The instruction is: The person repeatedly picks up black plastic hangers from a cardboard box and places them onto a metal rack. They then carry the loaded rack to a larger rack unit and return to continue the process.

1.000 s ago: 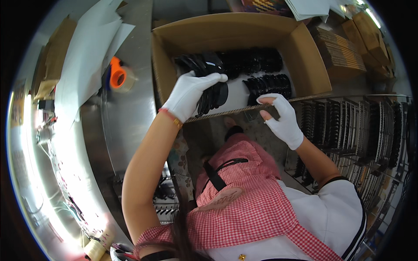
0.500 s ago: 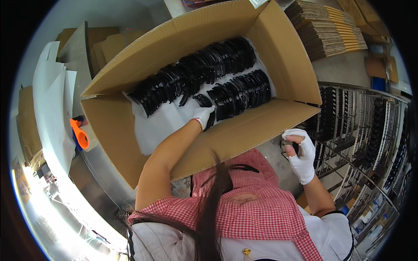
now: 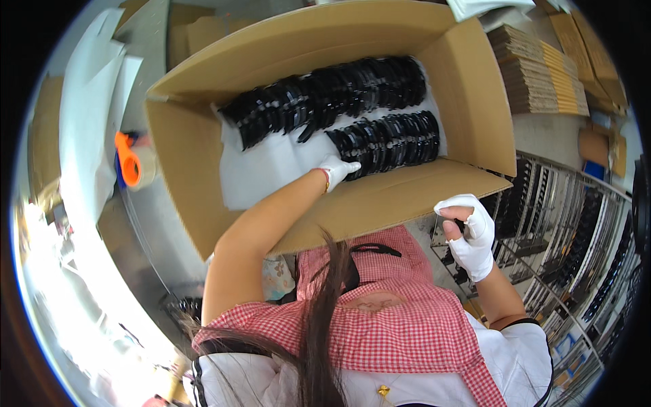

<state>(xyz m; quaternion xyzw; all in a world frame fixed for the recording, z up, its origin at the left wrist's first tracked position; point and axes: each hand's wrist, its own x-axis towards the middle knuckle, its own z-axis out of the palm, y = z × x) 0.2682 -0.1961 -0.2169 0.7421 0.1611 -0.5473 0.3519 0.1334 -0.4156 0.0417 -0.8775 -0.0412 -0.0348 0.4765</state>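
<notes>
A large cardboard box (image 3: 183, 163) stands open in front of me, lined with white sheet (image 3: 254, 173). Inside lie two rows of thin, glossy black curved pieces: a longer far row (image 3: 325, 95) and a shorter near row (image 3: 393, 142). At the left end of the near row, my white-gloved left hand (image 3: 338, 171) grips the end pieces, thumb across their near side and the other fingertips partly hidden. My right hand (image 3: 473, 237), in a white glove with bare thumb and finger tips, hovers outside the box at its near right corner. Its thumb and fingers are bent but apart, with nothing visible held.
An orange tape dispenser (image 3: 127, 159) with a clear roll lies left of the box. Flattened cardboard stacks (image 3: 536, 71) rest at the back right. Wire racks (image 3: 563, 237) holding rows of black pieces stand to the right. White sheets (image 3: 88, 115) hang over the left side.
My left hand has brought a few black pieces rightward against the near row, closing the gap there. The whole view has shifted slightly. My right hand keeps nearly the same pose.
</notes>
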